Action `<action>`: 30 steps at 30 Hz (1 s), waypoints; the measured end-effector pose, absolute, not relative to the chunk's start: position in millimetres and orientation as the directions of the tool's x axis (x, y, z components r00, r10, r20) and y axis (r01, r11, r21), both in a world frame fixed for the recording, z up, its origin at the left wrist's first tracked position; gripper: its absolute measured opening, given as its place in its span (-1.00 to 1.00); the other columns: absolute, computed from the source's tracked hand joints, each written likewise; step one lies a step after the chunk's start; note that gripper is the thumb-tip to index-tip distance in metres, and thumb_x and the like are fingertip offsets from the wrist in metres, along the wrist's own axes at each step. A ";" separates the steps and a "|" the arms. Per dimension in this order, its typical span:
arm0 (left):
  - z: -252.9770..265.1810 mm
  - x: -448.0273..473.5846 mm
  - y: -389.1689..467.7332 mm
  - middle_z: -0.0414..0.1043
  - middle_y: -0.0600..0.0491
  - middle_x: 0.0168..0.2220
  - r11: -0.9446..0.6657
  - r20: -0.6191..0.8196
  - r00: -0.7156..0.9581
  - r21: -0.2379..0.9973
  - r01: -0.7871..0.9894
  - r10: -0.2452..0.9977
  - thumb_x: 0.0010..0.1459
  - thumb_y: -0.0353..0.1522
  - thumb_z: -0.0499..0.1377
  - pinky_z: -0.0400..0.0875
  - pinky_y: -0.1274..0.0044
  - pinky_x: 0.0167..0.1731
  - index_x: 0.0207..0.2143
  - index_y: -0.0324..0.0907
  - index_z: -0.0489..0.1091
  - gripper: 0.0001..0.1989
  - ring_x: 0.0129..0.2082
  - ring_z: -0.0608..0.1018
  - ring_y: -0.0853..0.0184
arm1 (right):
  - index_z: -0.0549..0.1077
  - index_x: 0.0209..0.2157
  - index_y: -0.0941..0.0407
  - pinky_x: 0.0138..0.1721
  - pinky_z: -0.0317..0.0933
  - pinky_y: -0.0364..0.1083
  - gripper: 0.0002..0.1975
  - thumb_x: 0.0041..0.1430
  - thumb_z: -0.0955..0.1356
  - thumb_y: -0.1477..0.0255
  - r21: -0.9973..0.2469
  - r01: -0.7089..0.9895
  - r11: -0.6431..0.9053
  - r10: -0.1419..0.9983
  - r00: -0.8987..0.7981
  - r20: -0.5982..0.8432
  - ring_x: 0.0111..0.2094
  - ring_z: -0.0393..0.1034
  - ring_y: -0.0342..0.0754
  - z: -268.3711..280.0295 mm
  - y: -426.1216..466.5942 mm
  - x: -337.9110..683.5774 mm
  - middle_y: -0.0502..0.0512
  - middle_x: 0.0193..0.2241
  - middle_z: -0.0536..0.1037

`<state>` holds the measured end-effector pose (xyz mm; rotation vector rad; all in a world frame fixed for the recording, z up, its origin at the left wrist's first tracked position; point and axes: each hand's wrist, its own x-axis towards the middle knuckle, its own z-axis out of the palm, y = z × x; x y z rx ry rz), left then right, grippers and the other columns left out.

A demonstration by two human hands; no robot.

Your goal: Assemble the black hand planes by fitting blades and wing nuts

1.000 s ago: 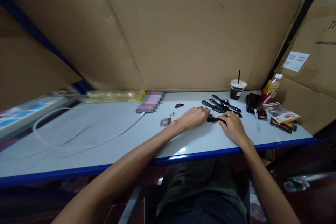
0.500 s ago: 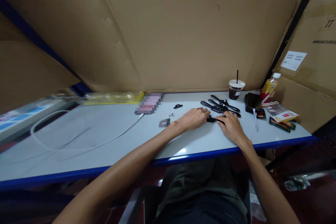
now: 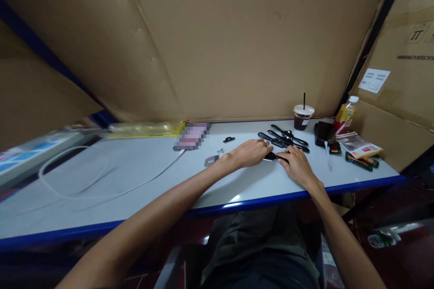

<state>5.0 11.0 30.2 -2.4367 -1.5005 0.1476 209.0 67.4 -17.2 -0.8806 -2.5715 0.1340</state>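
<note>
A black spokeshave [image 3: 270,157] is held between my two hands just above the white table, a pale metal edge showing along its near side. My left hand [image 3: 253,151] has its fingers closed around the left end, hiding that handle. My right hand [image 3: 296,162] grips the other handle with thumb and fingers. Just behind my hands lie several more black spokeshaves [image 3: 284,137]. Left of my left hand are a slotted metal blade [image 3: 210,160], small screws [image 3: 220,150] and a small black cap piece [image 3: 228,139].
A phone [image 3: 191,136] with a white cable [image 3: 149,179] lies left of the loose parts. At the right stand a lidded drink cup [image 3: 303,118] and a bottle [image 3: 346,114], near a black case [image 3: 324,133] and a packet [image 3: 360,145]. Cardboard [image 3: 230,45] walls the back.
The spokeshave has turned slightly in my hands, and the pale edge on its near side now shows more. Both hands keep hold. The whole view has shifted a little.
</note>
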 end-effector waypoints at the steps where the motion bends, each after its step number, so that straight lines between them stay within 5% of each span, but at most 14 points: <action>1: 32.1 5.4 11.7 0.51 -0.13 -0.19 -0.429 0.046 0.459 -0.285 0.857 0.887 0.27 -0.59 0.00 0.37 0.47 -0.31 -0.12 -0.27 0.42 -0.75 -0.24 0.56 0.20 | 0.60 -0.01 0.00 -0.05 0.13 0.00 -0.76 0.36 0.35 0.43 -0.225 0.561 0.797 0.603 -0.714 0.355 -0.06 0.33 0.05 -17.3 67.6 209.1 0.13 -0.17 0.50; 16: 17.7 -0.7 9.9 0.47 0.00 -0.36 -0.396 0.256 0.374 0.036 0.918 0.891 0.29 -0.54 -0.01 0.25 0.50 -0.39 -0.29 -0.21 0.41 -0.78 -0.42 0.46 0.35 | 0.60 0.00 0.00 -0.02 0.20 0.01 -0.74 0.34 0.36 0.45 -0.243 0.554 0.796 0.604 -0.702 0.377 -0.09 0.35 0.06 -18.0 68.5 210.0 0.13 -0.19 0.50; 30: 7.2 1.9 12.6 0.49 -0.08 -0.24 -0.412 0.330 0.357 0.115 0.904 0.874 0.32 -0.45 0.05 0.44 0.44 -0.16 -0.25 -0.25 0.52 -0.77 -0.20 0.55 0.23 | 0.58 0.04 -0.01 0.01 0.21 0.00 -0.72 0.35 0.35 0.42 -0.235 0.547 0.803 0.594 -0.704 0.389 -0.08 0.37 0.04 -24.8 75.9 210.5 0.12 -0.18 0.51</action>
